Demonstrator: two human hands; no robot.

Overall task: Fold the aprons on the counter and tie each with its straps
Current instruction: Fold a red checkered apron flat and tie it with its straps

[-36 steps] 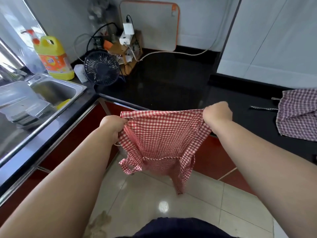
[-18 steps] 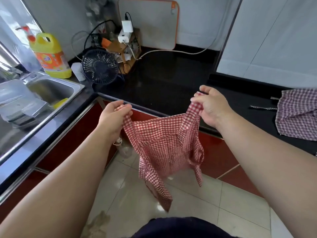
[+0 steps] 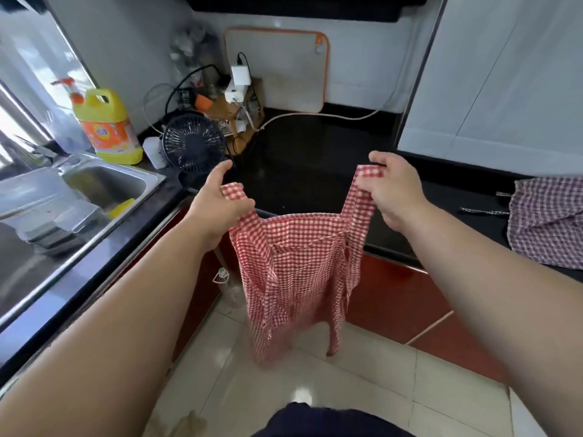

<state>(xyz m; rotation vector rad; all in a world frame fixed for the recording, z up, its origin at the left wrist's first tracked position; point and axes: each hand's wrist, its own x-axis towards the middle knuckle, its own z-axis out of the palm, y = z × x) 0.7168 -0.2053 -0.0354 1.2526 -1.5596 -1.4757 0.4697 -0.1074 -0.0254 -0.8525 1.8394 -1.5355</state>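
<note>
A red-and-white checked apron (image 3: pixel 296 272) hangs in the air in front of the black counter (image 3: pixel 303 159), its lower part dangling over the floor. My left hand (image 3: pixel 220 203) pinches its upper left corner. My right hand (image 3: pixel 394 190) pinches the upper right corner, a little higher. The cloth sags between the two hands. A second apron (image 3: pixel 549 219), checked in purple and white, lies crumpled on the counter at the far right, with a thin strap (image 3: pixel 479 210) trailing to its left.
A steel sink (image 3: pixel 104 184) with plastic containers is at the left. A yellow detergent bottle (image 3: pixel 107 127), a small black fan (image 3: pixel 192 143), a wooden rack with chargers and cables (image 3: pixel 236 99) and a white board (image 3: pixel 277 67) stand at the back. Red cabinet fronts (image 3: pixel 394 298) sit below the counter.
Both hands have risen and moved forward over the counter edge, and have spread apart. The apron now hangs lower and longer from its two top corners.
</note>
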